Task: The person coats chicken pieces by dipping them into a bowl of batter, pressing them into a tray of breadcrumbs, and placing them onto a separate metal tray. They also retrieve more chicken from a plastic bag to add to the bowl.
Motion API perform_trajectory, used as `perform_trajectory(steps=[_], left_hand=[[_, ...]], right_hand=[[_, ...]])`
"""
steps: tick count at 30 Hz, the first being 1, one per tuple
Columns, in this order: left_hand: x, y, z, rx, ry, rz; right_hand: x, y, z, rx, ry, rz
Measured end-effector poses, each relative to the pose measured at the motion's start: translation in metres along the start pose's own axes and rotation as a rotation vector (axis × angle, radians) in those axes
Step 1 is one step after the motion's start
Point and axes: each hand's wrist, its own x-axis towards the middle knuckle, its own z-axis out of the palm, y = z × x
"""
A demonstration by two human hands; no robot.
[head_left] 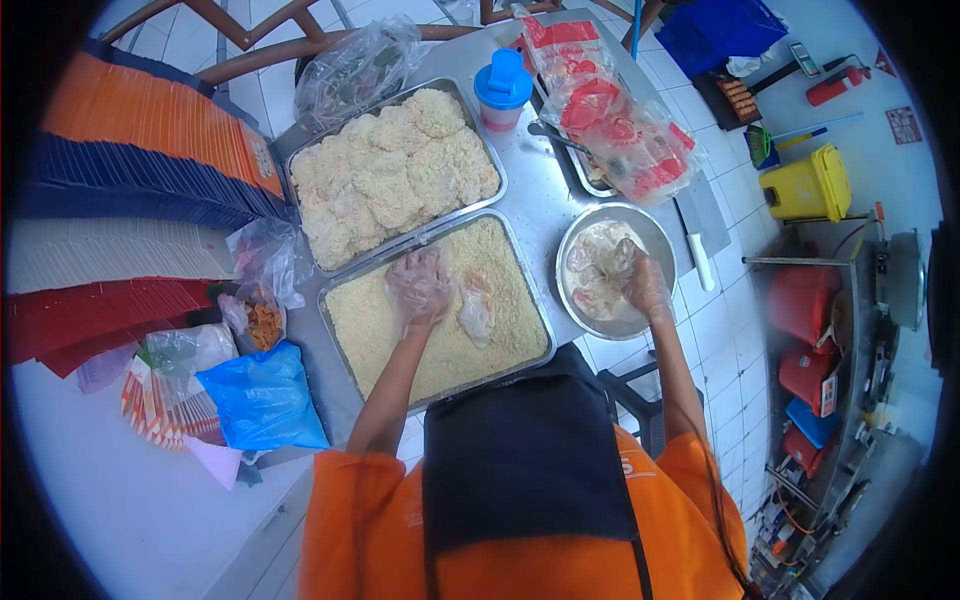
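The left hand (420,285) wears a thin clear glove and rests in the tray of crumbs (380,330), pressing down with its fingers spread flat. The chicken piece (477,308) lies in the same tray, just to the right of that hand, almost touching it. Its long side runs up and down the tray, away from the person. The left hand is much nearer to it than the right hand (645,285) is. The right hand is well apart, down in the round metal bowl (660,240) of pale wet batter. Its fingers curl around something soft in there, but the batter hides what it is, so I cannot tell if it grips a piece. Behind the crumb tray sits a second tray (465,205) heaped with coated pieces. The glove blurs the left fingertips. The person's own dark apron (525,450) cuts off the near edge of the crumb tray
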Motion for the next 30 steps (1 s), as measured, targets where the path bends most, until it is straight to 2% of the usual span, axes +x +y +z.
perform_trajectory(steps=[2,4,7,8,9,10,13,15,17,19,20,22,24,25,27,28,30], left_hand=[[0.000,-0.004,0.009,0.049,0.047,0.049],[0.001,-0.003,0.005,0.106,0.091,0.093],[-0.002,0.002,-0.009,0.079,0.021,0.028],[0.003,0.003,-0.015,0.053,-0.083,-0.010],[0.008,0.005,-0.019,0.027,-0.186,-0.048],[0.015,0.006,-0.020,0.025,-0.185,-0.046],[0.018,0.006,-0.012,0.012,-0.192,0.019],[0.014,-0.001,0.010,0.185,0.058,0.227],[0.009,-0.012,0.027,0.216,0.026,0.246],[0.011,-0.014,0.027,0.252,-0.005,0.266],[0.011,-0.015,0.027,0.212,-0.087,0.249],[0.006,-0.022,0.042,0.181,-0.168,0.230],[-0.004,-0.037,0.076,-1.295,-0.091,-0.002],[-0.002,-0.036,0.069,-1.283,-0.081,-0.003],[0.003,-0.034,0.049,-1.049,-0.218,-0.062],[0.006,-0.036,0.028,-1.038,-0.205,-0.061],[0.006,-0.036,-0.024,-0.225,-0.307,0.100]], right_hand=[[0.005,0.009,0.001,0.059,-0.003,-0.024],[0.010,0.013,0.007,0.091,-0.081,0.099],[0.011,0.012,0.016,0.274,0.017,0.029],[0.012,0.011,0.017,0.275,0.021,0.029],[0.014,0.009,0.017,0.355,0.002,0.079],[0.015,0.007,0.016,0.431,-0.020,0.129],[0.016,0.002,-0.002,0.396,-0.148,0.058],[0.017,0.000,-0.004,0.339,-0.173,0.033],[0.015,0.000,-0.004,0.285,-0.195,0.013],[0.013,-0.001,-0.002,0.431,-0.164,0.038],[0.013,0.004,0.000,0.433,-0.168,0.039],[0.012,0.012,0.003,0.201,-0.146,0.013],[0.006,-0.001,-0.010,0.145,-0.173,-0.002],[0.004,-0.013,-0.020,0.083,-0.196,-0.016],[-0.002,-0.027,-0.034,0.103,-0.221,-0.013],[-0.004,-0.031,-0.038,0.110,-0.246,0.002],[-0.010,-0.034,-0.039,0.129,-0.182,-0.063]])
